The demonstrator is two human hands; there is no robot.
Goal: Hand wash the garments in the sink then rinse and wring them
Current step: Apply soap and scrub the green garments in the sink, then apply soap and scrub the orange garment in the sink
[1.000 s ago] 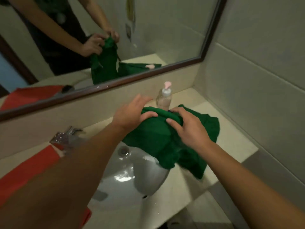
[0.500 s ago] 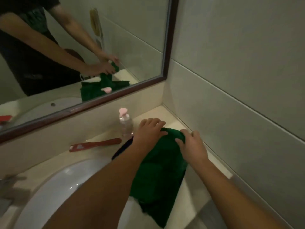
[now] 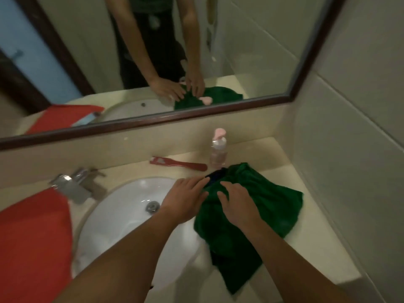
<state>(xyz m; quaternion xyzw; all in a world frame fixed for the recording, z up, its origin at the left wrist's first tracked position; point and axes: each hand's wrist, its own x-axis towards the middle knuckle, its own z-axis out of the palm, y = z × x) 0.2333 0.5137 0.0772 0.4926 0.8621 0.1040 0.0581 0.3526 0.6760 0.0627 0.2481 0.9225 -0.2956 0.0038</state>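
A green garment [image 3: 273,202] lies on the beige counter to the right of the white sink [image 3: 122,206], with one end hanging over the counter's front edge. A dark blue piece of cloth [image 3: 215,174] peeks out at its far left edge. My left hand [image 3: 184,199] rests flat with straight fingers at the garment's left edge, over the sink rim. My right hand [image 3: 237,203] lies spread on top of the green garment. A red garment [image 3: 32,241] lies on the counter left of the sink.
A chrome tap [image 3: 72,184] stands behind the sink at the left. A clear pump bottle with a pink top [image 3: 218,149] and a red flat tool [image 3: 179,164] sit at the back of the counter. A mirror [image 3: 153,62] is on the wall behind the counter, and a tiled wall [image 3: 349,149] closes the right side.
Both hands released their grip on the green garment's top and now lie flat on it. The garment spread wider on the counter. The view swung left, showing the sink and red garment.
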